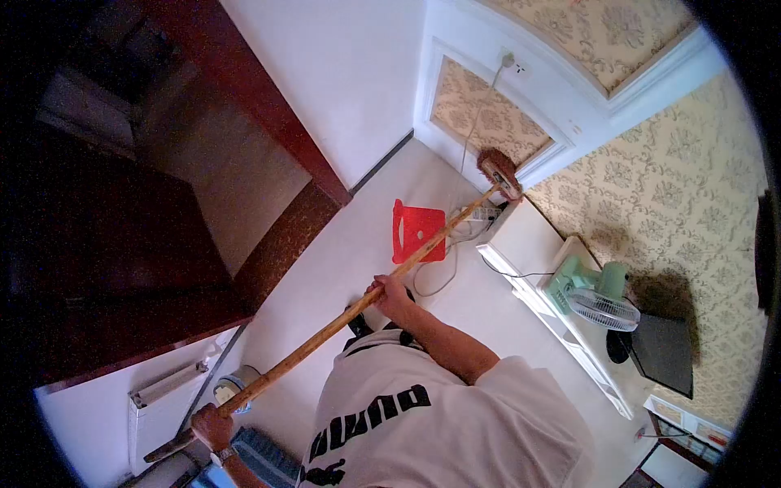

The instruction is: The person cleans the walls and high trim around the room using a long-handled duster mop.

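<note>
Wall, patterned in beige with white panelling (634,195): rising behind everything on the person's right. Door, dark red (106,236): standing open on the person's left. Cabinet, low and white (529,236): running along the wall. Person in a pale shirt with black lettering (488,431): standing before me on the pale floor. Long-handled brush, wooden pole (325,332): slanting across the person's front, its brown bristly head (500,173) showing against the panelling just beside the cabinet's corner; whether it is touching the wall, I cannot tell. Screen, dark (667,354): standing on the cabinet. Fan, green with a pale cage (606,305): sitting beside the screen. Red slotted plastic item (421,232): lying below the pole's line. Right hand (392,296): wrapping its fingers around the pole's middle. Left hand (212,426): gripping nearer the rear end. Power strip, white (482,214): resting near the cabinet's corner. Plug (508,60): sitting in the wall socket.
</note>
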Demonstrator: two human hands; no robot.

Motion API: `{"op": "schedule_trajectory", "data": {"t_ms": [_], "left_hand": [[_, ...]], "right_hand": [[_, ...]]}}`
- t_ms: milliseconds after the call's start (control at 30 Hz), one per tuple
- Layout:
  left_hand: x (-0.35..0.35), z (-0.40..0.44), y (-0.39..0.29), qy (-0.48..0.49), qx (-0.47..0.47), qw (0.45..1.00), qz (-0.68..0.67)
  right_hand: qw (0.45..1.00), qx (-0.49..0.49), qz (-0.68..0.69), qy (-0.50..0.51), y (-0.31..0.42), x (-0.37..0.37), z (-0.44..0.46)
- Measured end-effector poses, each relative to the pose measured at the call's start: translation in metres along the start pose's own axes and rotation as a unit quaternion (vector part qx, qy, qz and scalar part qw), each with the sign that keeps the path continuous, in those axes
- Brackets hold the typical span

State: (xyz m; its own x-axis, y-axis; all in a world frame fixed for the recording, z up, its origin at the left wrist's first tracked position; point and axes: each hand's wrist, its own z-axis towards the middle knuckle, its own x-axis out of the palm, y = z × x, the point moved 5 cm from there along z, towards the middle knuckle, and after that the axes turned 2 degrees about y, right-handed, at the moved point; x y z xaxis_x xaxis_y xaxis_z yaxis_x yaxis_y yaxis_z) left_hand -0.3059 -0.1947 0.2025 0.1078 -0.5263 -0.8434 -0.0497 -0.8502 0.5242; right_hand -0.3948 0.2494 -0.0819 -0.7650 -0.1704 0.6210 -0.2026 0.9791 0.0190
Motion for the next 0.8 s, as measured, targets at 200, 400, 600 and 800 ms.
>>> {"op": "schedule_trajectory", "data": {"t_ms": [200,400,600,800], "left_hand": [[0.062,-0.021,0.035,0.045,-0.036,0.998,-0.021],[0.159,-0.030,0.072,0.120,0.026,0.991,-0.047],[0.168,-0.031,0.071,0.076,0.022,0.995,-0.055],[0.176,-0.047,0.032,0.139,0.065,0.981,-0.115]], "right_hand": [[0.998,0.013,-0.037,0.041,-0.046,-0.021,0.010],[0.939,-0.142,-0.267,0.163,-0.085,-0.026,0.004],[0.994,-0.020,-0.085,0.067,-0.070,0.023,-0.054],[0.982,-0.032,-0.186,0.004,-0.054,-0.040,-0.009]]}}
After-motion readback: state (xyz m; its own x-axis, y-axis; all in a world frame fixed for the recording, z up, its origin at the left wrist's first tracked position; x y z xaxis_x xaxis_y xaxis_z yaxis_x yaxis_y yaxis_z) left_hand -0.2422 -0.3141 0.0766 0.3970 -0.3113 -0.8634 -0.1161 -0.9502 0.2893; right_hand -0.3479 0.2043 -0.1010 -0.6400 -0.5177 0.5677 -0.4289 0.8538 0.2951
